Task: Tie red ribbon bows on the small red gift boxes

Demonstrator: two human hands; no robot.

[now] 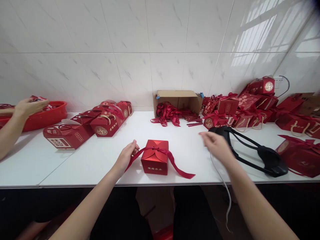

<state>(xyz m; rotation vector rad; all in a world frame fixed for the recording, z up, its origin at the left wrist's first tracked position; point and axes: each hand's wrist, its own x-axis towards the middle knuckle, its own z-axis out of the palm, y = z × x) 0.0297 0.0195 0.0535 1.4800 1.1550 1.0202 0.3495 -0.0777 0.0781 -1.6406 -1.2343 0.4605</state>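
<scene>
A shiny red gift box point(155, 161) with gold lettering stands upright near the table's front edge, its petal-like flaps folded together on top. A dark red ribbon point(178, 168) runs through the top of the box. My left hand point(127, 155) is closed on the ribbon's left part, just left of the box. The ribbon's right end lies loose on the table. Off to the right, my right hand point(216, 145) is raised beside a black strap-like headset point(265, 156), its fingers curled together and slightly blurred, with nothing visible in them.
An open cardboard box point(178, 95) spilling red ribbons point(167, 113) stands by the wall. Red gift boxes point(106, 125) line the left; more point(227, 106) are piled right. Another person's hand point(31, 106) is over a red basin point(58, 115). A white cable point(228, 196) hangs off the table.
</scene>
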